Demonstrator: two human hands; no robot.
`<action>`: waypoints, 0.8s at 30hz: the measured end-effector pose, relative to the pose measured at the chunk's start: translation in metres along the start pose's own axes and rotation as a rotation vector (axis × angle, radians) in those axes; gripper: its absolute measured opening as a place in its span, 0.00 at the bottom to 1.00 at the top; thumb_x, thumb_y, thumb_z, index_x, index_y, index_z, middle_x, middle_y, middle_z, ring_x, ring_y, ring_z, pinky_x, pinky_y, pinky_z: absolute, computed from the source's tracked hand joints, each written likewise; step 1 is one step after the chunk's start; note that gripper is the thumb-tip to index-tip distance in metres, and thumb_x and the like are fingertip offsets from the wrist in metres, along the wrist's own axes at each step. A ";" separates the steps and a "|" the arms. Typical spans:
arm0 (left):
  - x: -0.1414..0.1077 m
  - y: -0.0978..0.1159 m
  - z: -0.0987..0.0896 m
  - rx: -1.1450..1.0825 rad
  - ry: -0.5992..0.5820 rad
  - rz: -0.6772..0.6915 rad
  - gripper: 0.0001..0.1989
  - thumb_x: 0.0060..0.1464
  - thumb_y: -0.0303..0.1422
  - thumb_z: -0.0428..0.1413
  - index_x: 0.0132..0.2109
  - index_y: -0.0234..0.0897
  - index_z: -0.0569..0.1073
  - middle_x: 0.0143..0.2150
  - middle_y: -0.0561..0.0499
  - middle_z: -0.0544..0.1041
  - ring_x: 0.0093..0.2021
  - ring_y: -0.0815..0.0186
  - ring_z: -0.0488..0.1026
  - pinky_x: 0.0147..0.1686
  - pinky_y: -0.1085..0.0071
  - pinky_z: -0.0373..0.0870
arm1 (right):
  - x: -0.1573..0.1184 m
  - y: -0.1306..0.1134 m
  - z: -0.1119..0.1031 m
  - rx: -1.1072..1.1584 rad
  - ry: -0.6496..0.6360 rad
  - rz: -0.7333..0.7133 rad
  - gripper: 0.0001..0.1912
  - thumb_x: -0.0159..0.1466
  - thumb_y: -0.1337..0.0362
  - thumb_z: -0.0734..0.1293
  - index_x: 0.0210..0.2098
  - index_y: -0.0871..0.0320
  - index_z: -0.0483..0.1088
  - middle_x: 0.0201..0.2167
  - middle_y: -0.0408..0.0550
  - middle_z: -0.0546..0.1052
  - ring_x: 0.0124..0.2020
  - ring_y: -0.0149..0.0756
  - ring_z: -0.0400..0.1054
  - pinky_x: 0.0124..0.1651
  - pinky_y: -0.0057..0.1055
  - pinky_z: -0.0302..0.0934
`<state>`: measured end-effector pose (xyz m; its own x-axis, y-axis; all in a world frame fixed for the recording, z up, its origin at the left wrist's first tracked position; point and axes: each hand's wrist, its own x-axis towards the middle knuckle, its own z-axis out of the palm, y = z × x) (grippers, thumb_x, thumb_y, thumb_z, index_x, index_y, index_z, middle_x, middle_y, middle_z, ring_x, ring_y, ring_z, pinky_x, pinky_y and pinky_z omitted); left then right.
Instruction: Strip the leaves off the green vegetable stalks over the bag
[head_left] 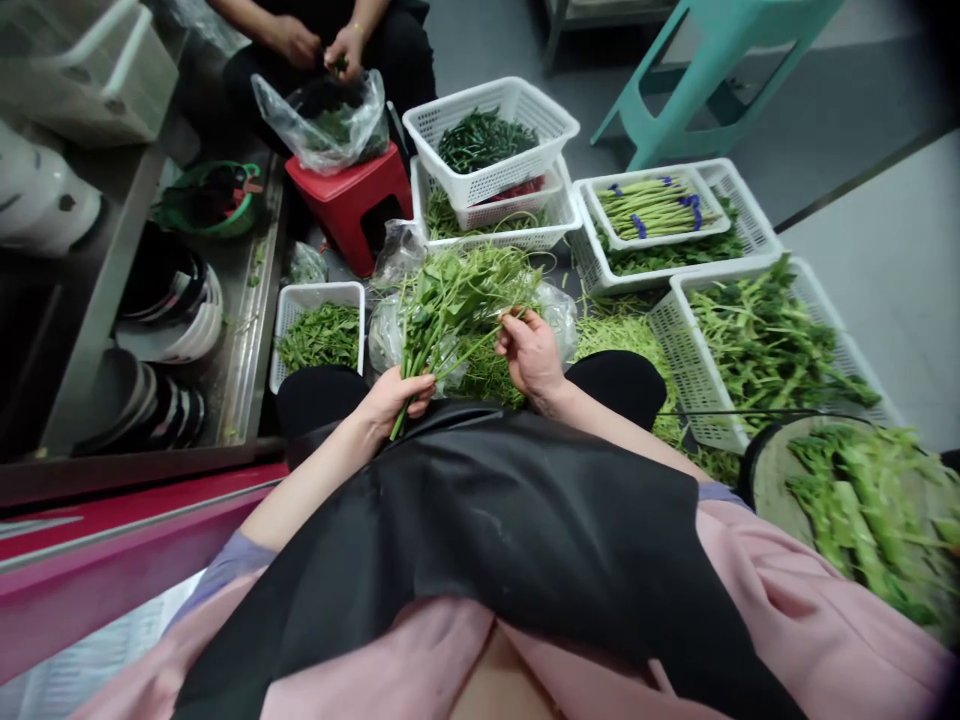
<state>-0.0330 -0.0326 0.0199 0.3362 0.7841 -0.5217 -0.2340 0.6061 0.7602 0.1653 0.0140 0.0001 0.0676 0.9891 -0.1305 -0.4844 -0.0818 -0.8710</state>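
My left hand (396, 392) is wrapped round the lower stems of a bunch of leafy greens (442, 310), whose leaves fan out away from me. With thumb and fingers pinched together, my right hand (529, 350) grips a thin green stem (480, 345) at the bunch's right side. Under and behind the bunch lies clear plastic (559, 315) with more thin green stems in it. Just left of the bunch stands a small white basket (362, 330) of cut green leaves (319, 335).
Across from me a co-worker's hands (345, 48) hold greens over a plastic bag on a red stool (337, 190). White baskets (491, 185) of chillies, asparagus (649, 207) and greens stand ahead and right. A round board (772, 480) with stalks is near my right elbow; stacked plates (180, 335) lie left.
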 end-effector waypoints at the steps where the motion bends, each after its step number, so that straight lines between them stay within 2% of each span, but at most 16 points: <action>1: -0.001 0.000 0.002 -0.003 0.000 0.011 0.21 0.39 0.36 0.68 0.28 0.35 0.62 0.18 0.59 0.62 0.13 0.79 0.56 0.14 0.79 0.49 | 0.003 0.002 -0.002 -0.005 0.026 -0.006 0.13 0.53 0.58 0.71 0.31 0.55 0.64 0.25 0.37 0.67 0.21 0.22 0.56 0.21 0.23 0.54; 4: -0.007 0.000 0.003 0.018 0.033 0.027 0.20 0.38 0.34 0.69 0.28 0.35 0.63 0.18 0.59 0.63 0.13 0.79 0.55 0.13 0.79 0.48 | 0.026 0.001 -0.023 -0.087 0.148 -0.109 0.12 0.57 0.57 0.68 0.31 0.54 0.61 0.24 0.36 0.64 0.21 0.23 0.57 0.21 0.22 0.54; 7: -0.014 0.001 -0.008 0.043 0.084 0.009 0.20 0.38 0.34 0.69 0.28 0.34 0.63 0.18 0.59 0.63 0.13 0.79 0.55 0.13 0.79 0.48 | 0.056 -0.008 -0.060 -0.231 0.305 -0.296 0.12 0.58 0.57 0.67 0.31 0.54 0.60 0.23 0.36 0.63 0.20 0.23 0.56 0.21 0.22 0.53; 9: -0.017 0.004 -0.019 0.045 0.095 0.002 0.21 0.38 0.35 0.69 0.27 0.34 0.63 0.18 0.59 0.63 0.13 0.79 0.55 0.13 0.80 0.48 | 0.066 -0.012 -0.083 -0.318 0.315 -0.300 0.12 0.56 0.58 0.69 0.31 0.55 0.61 0.22 0.35 0.63 0.19 0.23 0.56 0.20 0.23 0.52; 11: -0.018 0.009 -0.032 0.042 0.096 0.009 0.21 0.38 0.35 0.69 0.26 0.34 0.63 0.17 0.59 0.63 0.13 0.79 0.56 0.13 0.80 0.49 | 0.064 -0.012 -0.098 -0.347 0.294 -0.246 0.13 0.54 0.58 0.70 0.30 0.55 0.62 0.21 0.35 0.63 0.18 0.23 0.55 0.20 0.24 0.52; 14: -0.018 0.021 -0.050 -0.014 0.147 0.057 0.20 0.42 0.33 0.68 0.24 0.34 0.62 0.17 0.59 0.62 0.13 0.80 0.55 0.13 0.80 0.51 | 0.052 -0.011 -0.105 -0.255 0.300 -0.148 0.14 0.52 0.60 0.71 0.30 0.55 0.61 0.21 0.34 0.64 0.18 0.23 0.56 0.20 0.23 0.53; 17: -0.016 0.035 -0.065 -0.175 0.219 0.123 0.15 0.53 0.32 0.61 0.25 0.34 0.63 0.18 0.60 0.60 0.13 0.81 0.53 0.13 0.80 0.52 | 0.048 -0.017 -0.107 -0.151 0.320 -0.071 0.14 0.51 0.62 0.70 0.31 0.54 0.60 0.22 0.33 0.65 0.18 0.22 0.56 0.20 0.22 0.53; 19: -0.014 0.043 -0.072 -0.276 0.223 0.168 0.10 0.60 0.32 0.55 0.30 0.34 0.67 0.18 0.60 0.59 0.13 0.81 0.53 0.13 0.81 0.53 | 0.053 -0.027 -0.111 -0.131 0.380 -0.087 0.13 0.51 0.62 0.69 0.30 0.54 0.59 0.22 0.33 0.65 0.19 0.22 0.56 0.20 0.22 0.52; 22: -0.008 0.049 -0.072 -0.327 0.195 0.230 0.06 0.59 0.33 0.56 0.37 0.34 0.71 0.18 0.62 0.58 0.13 0.80 0.53 0.13 0.80 0.52 | 0.060 -0.040 -0.113 -0.146 0.508 -0.159 0.13 0.52 0.62 0.68 0.29 0.54 0.57 0.21 0.32 0.62 0.18 0.22 0.54 0.20 0.22 0.51; 24: -0.004 0.048 -0.060 -0.297 0.187 0.267 0.09 0.53 0.32 0.62 0.35 0.35 0.70 0.18 0.63 0.59 0.13 0.80 0.53 0.13 0.80 0.53 | 0.057 -0.041 -0.105 -0.164 0.477 -0.145 0.13 0.52 0.62 0.69 0.29 0.54 0.58 0.20 0.32 0.61 0.18 0.23 0.53 0.20 0.23 0.51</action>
<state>-0.1007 0.0010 0.0349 0.0635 0.9124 -0.4044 -0.5514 0.3698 0.7478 0.2803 0.0610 -0.0216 0.5320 0.8292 -0.1714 -0.3006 -0.0043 -0.9537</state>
